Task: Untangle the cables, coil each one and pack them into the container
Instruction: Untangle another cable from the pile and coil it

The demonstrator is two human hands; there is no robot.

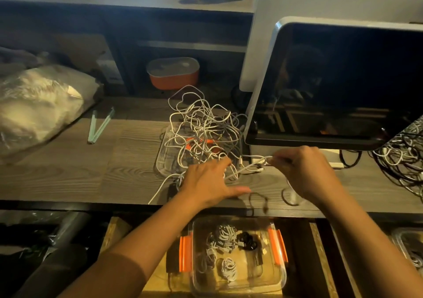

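The right hand [302, 171] pinches a white cable [249, 166] running leftward into the tangle [201, 126], where the nearer left hand [206, 183] lies open, holding nothing.

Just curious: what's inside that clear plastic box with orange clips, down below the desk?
The clear plastic box holds several coiled white cables and one black bundle. Whatever lies beneath the coils is hidden.

A dark monitor [338, 82] stands right, a plastic bag [39, 105] left, an orange lidded tub [172, 74] behind.
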